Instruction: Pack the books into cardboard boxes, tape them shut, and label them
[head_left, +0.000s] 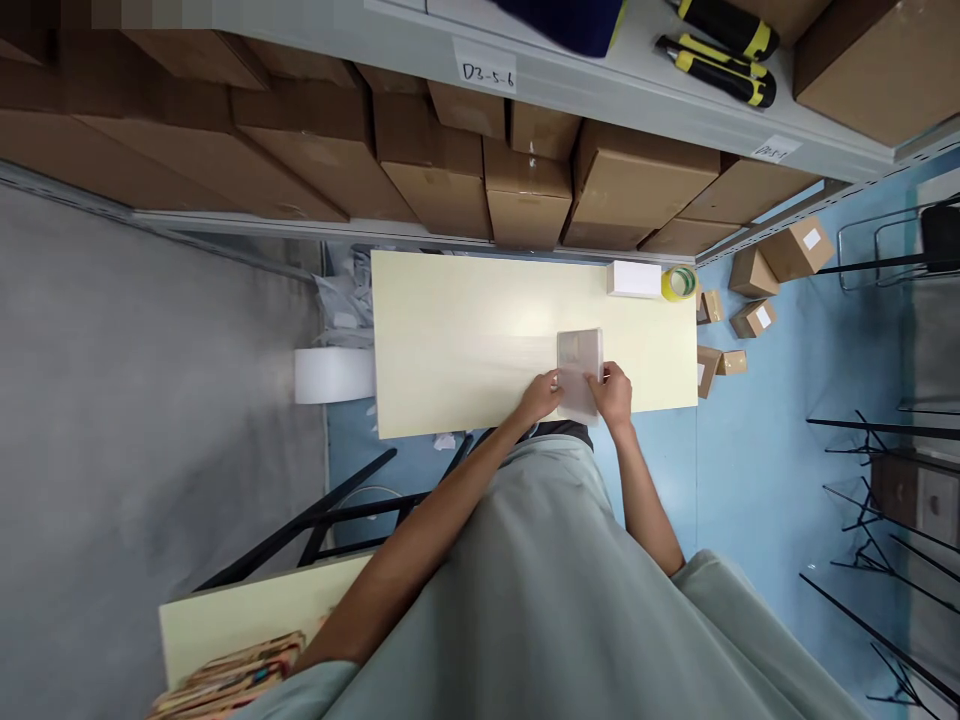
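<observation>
A flat, clear plastic case (580,355) lies at the near edge of the pale yellow table (465,340), its near end reaching the edge in front of my body. My left hand (541,397) grips the case's left side with fingers closed. On the opposite side my right hand (611,395) holds it, the thumb resting on top and the fingers curled round the edge. Whether anything is inside the case I cannot make out.
At the table's back right stand a white box (634,279) and a roll of yellow tape (679,283). Above is a shelf of cardboard boxes (527,190) with screwdriver-like tools (724,75). Small cartons (754,318) lie on the blue floor; a white roll (334,376) is left.
</observation>
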